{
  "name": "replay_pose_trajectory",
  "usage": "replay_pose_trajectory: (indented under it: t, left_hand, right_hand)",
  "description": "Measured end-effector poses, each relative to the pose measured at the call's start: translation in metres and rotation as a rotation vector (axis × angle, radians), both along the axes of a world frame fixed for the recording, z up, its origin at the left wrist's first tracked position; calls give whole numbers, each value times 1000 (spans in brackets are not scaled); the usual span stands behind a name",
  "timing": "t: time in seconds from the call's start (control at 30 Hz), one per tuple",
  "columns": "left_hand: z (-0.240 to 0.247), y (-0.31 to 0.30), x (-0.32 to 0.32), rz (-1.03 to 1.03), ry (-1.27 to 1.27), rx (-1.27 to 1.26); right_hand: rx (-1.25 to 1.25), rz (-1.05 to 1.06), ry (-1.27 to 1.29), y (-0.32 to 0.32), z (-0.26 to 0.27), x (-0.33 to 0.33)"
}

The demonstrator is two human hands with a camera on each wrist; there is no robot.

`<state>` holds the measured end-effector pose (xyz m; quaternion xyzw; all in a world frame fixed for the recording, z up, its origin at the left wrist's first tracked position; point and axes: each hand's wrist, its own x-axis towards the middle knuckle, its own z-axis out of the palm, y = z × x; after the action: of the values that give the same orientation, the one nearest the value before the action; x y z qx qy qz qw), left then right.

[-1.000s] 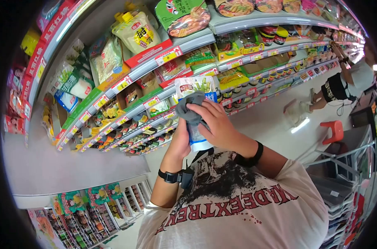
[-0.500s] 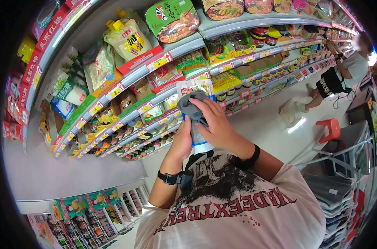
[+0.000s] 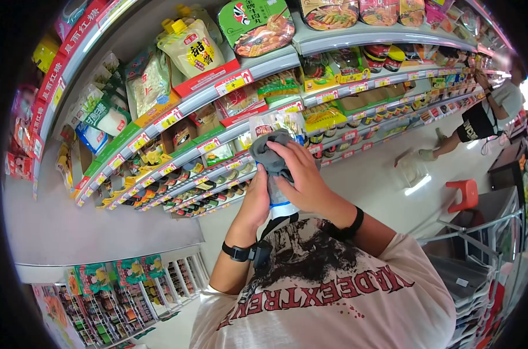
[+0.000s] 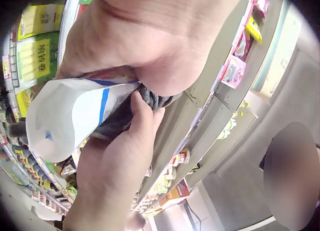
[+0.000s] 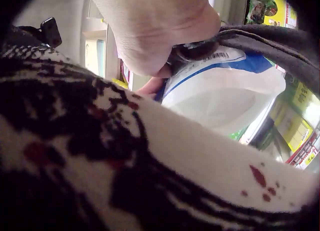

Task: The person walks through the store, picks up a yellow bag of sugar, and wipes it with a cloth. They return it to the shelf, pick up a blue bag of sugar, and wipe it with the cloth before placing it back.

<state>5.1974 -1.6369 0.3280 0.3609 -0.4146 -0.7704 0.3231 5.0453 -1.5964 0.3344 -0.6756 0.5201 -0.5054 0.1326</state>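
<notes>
In the head view, a plastic food pouch [image 3: 284, 120] with a white bottom and blue edging stands in front of my chest. My left hand [image 3: 253, 200] grips it along its left side, thumb pointing up the front. My right hand [image 3: 303, 177] holds a bunched grey cloth [image 3: 268, 152] against the pouch's front face, fingers bent over it. Cloth and fingers hide the middle of the print. From the left wrist, the pouch's pale bottom [image 4: 65, 116] shows between both hands. A barcode and blue band appear on the pouch [image 5: 225, 93] in the right wrist view.
Stocked shelves [image 3: 258, 61] curve across the front, with a green-lidded meal box [image 3: 256, 26] and a spouted sauce pouch [image 3: 191, 49] on top. Another person [image 3: 491, 110] stands at the far right. A red stool [image 3: 463, 195] and a metal rack [image 3: 479, 227] are to my right.
The cloth and right hand shift slightly over the pouch's face, both hands keeping their hold. The shelf view sways a little, and the person at the far right has changed stance.
</notes>
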Motion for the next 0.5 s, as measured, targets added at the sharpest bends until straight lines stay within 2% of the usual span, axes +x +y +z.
replay_pose_trajectory:
  t: [0.23, 0.5]
  left_hand:
    - [-11, -1, -5, -60, -11, -13]
    - [-10, 3, -8, -223, -141, -104]
  right_hand:
    - [9, -39, -23, 4, -4, -5]
    - [49, -69, -99, 2, -11, -14]
